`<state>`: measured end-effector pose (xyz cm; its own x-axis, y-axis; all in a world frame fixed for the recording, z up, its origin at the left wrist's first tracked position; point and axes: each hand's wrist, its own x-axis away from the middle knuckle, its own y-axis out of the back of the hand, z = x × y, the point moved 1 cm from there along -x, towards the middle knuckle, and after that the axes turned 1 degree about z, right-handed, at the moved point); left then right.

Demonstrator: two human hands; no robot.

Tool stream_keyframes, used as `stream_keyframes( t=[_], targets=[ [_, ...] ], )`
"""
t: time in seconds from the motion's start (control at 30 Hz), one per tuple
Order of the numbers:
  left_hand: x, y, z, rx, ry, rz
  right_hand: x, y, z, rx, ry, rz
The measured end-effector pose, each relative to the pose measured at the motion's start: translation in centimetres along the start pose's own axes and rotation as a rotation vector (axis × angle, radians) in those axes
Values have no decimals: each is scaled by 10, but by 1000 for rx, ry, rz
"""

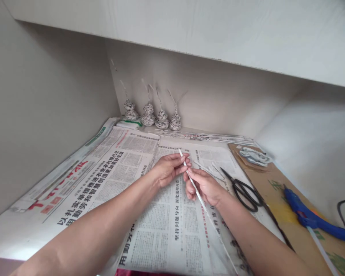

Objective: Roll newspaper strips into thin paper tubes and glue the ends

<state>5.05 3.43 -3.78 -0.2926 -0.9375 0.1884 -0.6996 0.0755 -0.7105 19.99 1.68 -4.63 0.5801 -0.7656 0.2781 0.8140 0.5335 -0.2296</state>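
Observation:
A long, thin white rolled-paper stick [200, 199] slants between my two hands over the newspaper. My left hand [170, 168] pinches it near its upper end, thumb and fingers closed. Just below, my right hand [202, 184] grips the same stick between thumb and fingers. Its lower end runs down toward the front edge, past my right forearm. Black-handled scissors [243, 191] lie to the right of my right hand, blades toward the back. Several short white paper pieces [212, 169] are on the newspaper behind my right hand.
Several woven paper gourd shapes [161, 119] stand along the back wall. A bundle of thin paper sticks [207, 136] lies beside them. On cardboard [271, 184] at right are a blue glue gun [307, 212] and a whitish folded bundle [254, 156]. Newspaper [97, 172] covers the surface; a shelf [189, 27] overhangs it.

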Motion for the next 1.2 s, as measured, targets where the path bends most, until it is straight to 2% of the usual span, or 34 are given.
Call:
stream_keyframes(
  t=[0.2, 0.37, 0.43, 0.5, 0.77, 0.83, 0.9, 1.07, 1.13, 1.2],
  targets=[
    [3, -3, 1, 12, -4, -48, 1, 7, 11, 216, 171, -275],
    [3, -5, 2, -10, -4, -29, 4, 7, 10, 521, 220, -368],
    [3, -5, 1, -5, -9, -32, 5, 5, 7, 591, 219, -370],
    [3, -5, 0, 5, -17, -38, 4, 2, 5, 563, 199, -343],
    [3, -6, -2, 39, 0, -12, 5, -3, 8, 9, -32, -96],
    [4, -6, -2, 40, -4, -6, 5, -2, 9, -32, -50, -63],
    [3, -6, -2, 25, -15, -17, 6, -1, 9, 92, -12, -105],
    [2, -5, 0, 9, -11, -69, 11, -3, 10, 666, 205, -296],
    [2, -5, -1, 14, -10, -53, 12, -4, 9, 703, 209, -296],
    [3, -5, -1, 20, -12, -45, 11, -4, 8, 603, 156, -254]
  ],
)
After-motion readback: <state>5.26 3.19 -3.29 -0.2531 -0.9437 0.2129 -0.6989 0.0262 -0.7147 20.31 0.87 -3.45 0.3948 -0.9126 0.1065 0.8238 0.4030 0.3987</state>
